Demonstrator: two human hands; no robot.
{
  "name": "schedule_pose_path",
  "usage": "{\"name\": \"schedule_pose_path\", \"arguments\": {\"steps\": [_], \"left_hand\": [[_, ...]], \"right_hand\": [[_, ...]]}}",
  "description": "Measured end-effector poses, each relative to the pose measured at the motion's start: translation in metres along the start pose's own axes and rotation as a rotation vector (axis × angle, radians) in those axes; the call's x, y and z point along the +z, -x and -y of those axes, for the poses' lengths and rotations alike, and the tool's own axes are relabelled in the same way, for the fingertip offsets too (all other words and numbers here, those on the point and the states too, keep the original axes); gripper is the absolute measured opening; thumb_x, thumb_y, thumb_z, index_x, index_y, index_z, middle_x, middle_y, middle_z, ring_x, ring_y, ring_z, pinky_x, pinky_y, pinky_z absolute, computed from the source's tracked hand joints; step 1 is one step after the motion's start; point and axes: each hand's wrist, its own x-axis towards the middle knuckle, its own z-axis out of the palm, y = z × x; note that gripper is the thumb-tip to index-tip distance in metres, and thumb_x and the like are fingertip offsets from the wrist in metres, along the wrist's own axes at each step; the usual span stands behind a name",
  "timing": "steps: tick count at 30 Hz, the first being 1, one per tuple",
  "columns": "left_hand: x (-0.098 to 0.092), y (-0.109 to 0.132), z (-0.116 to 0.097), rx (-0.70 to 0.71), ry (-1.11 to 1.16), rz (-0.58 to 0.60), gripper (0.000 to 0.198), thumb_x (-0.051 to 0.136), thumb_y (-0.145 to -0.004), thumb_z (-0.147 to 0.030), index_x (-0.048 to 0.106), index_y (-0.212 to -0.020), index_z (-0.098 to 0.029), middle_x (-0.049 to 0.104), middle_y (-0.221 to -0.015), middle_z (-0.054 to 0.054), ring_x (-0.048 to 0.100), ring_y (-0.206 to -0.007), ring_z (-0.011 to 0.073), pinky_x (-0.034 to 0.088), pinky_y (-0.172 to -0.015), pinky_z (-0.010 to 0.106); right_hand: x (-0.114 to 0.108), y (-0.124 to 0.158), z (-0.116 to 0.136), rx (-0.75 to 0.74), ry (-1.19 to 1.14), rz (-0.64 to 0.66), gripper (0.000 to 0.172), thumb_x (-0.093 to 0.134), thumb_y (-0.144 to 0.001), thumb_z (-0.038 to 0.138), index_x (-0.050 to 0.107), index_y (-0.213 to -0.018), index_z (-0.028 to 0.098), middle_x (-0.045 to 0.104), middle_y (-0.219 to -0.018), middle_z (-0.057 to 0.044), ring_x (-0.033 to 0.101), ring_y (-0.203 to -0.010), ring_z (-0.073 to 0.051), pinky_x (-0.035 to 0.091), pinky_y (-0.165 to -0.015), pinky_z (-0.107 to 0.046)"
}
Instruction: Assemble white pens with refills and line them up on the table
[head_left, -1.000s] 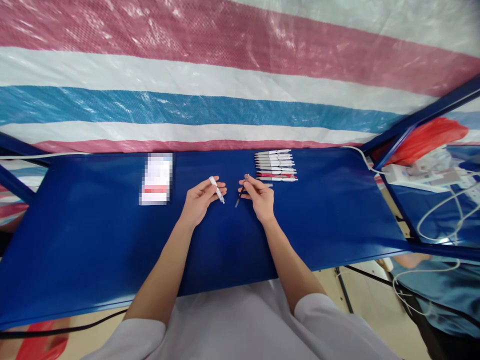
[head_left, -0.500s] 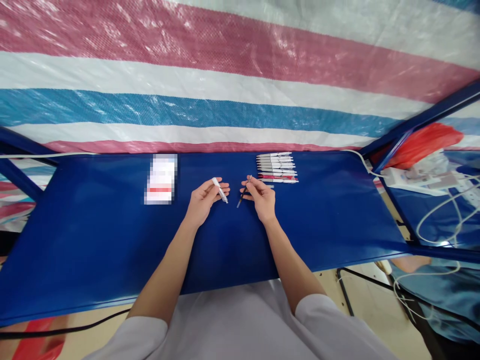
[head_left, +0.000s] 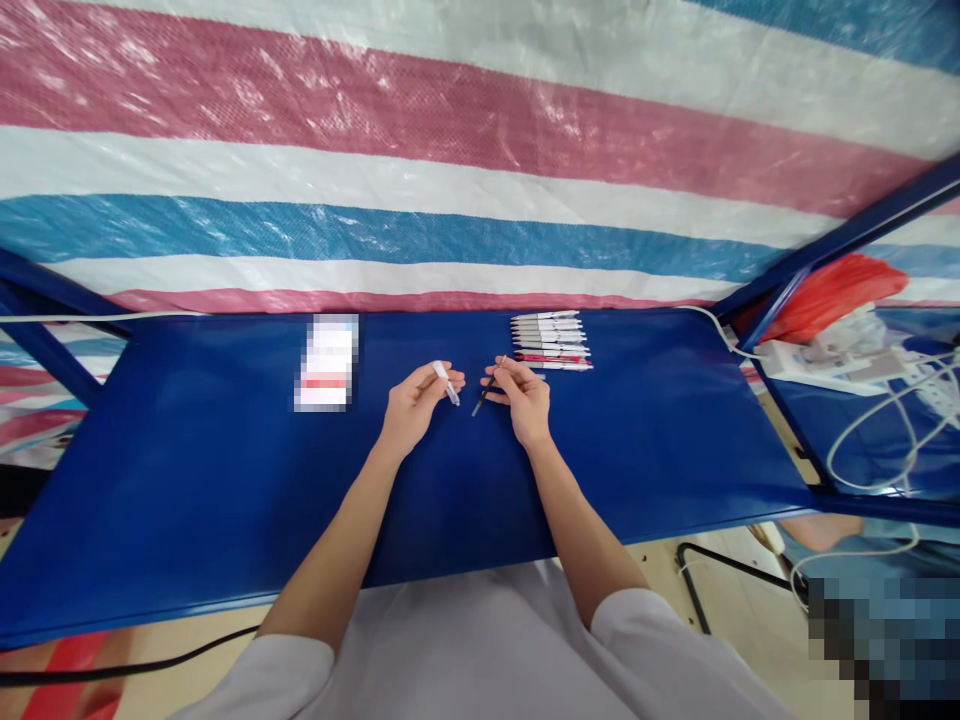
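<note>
My left hand (head_left: 409,408) is closed on a white pen barrel (head_left: 442,374), pinched between thumb and fingers, its clear end slanting down to the right. A short gap away, my right hand (head_left: 528,408) pinches a thin dark pen refill (head_left: 484,394) that slopes down to the left. Both hands are just above the blue tabletop (head_left: 465,500). Beyond the right hand lies a row of several white and grey pens (head_left: 547,335), one of them with a red barrel. A small piece behind the right fingers is partly hidden.
A blurred white sheet or packet with a red band (head_left: 326,362) lies to the left. Striped plastic sheeting (head_left: 450,180) hangs behind the table. Blue frame posts (head_left: 780,305) stand at the sides. Power strips (head_left: 810,362), white cables and a red bag (head_left: 840,290) are at right, beside another person's arm.
The view has shifted slightly. My left hand has moved a little to the right with the pen barrel, narrowing the gap to the refill. The right hand keeps nearly the same pose.
</note>
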Motion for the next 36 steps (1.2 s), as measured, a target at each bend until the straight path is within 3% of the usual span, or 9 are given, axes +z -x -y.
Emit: {"name": "schedule_pose_path", "arguments": {"steps": [6,12,21,30,36], "left_hand": [[0.005,0.008,-0.014,0.082,-0.205,-0.042,0.027,0.072,-0.081,-0.035,0.071,-0.102,-0.019,0.076,-0.094,0.006,0.073,-0.09,0.024,0.057,-0.088,0.039],[0.008,0.012,-0.023,0.189,-0.347,-0.007,0.012,0.075,-0.076,-0.032,0.076,-0.086,-0.025,0.076,-0.09,0.003,0.071,-0.086,0.0235,0.055,-0.089,0.037],[0.008,0.014,-0.021,0.332,-0.435,0.044,0.012,0.069,-0.082,-0.03,0.078,-0.089,-0.029,0.076,-0.092,0.003,0.07,-0.085,0.0224,0.053,-0.089,0.037],[0.007,0.015,-0.021,0.262,-0.405,0.019,0.011,0.072,-0.079,-0.034,0.078,-0.086,-0.027,0.076,-0.091,0.003,0.07,-0.087,0.0227,0.054,-0.091,0.038],[0.004,0.009,-0.012,0.067,-0.044,-0.182,0.025,0.08,-0.072,-0.03,0.073,-0.094,-0.02,0.076,-0.089,0.005,0.073,-0.085,0.0239,0.058,-0.087,0.042]], "right_hand": [[0.0,0.002,0.003,0.007,-0.009,0.006,0.035,0.076,-0.071,0.041,0.069,-0.099,0.021,0.075,-0.089,-0.003,0.073,-0.078,-0.017,0.063,-0.064,-0.029],[0.0,0.002,0.002,0.008,-0.021,-0.005,0.035,0.078,-0.069,0.04,0.069,-0.098,0.021,0.075,-0.089,-0.002,0.073,-0.076,-0.016,0.063,-0.063,-0.028],[0.0,0.002,0.002,0.003,-0.001,0.002,0.036,0.077,-0.069,0.041,0.069,-0.098,0.022,0.075,-0.088,-0.002,0.073,-0.076,-0.016,0.063,-0.064,-0.029],[0.0,0.002,0.001,0.007,0.0,0.0,0.035,0.077,-0.069,0.041,0.069,-0.098,0.022,0.075,-0.088,-0.002,0.073,-0.075,-0.016,0.063,-0.063,-0.029],[0.003,0.002,0.005,0.004,-0.038,-0.004,0.034,0.078,-0.069,0.039,0.069,-0.097,0.022,0.075,-0.088,-0.002,0.073,-0.074,-0.016,0.062,-0.062,-0.027]]}}
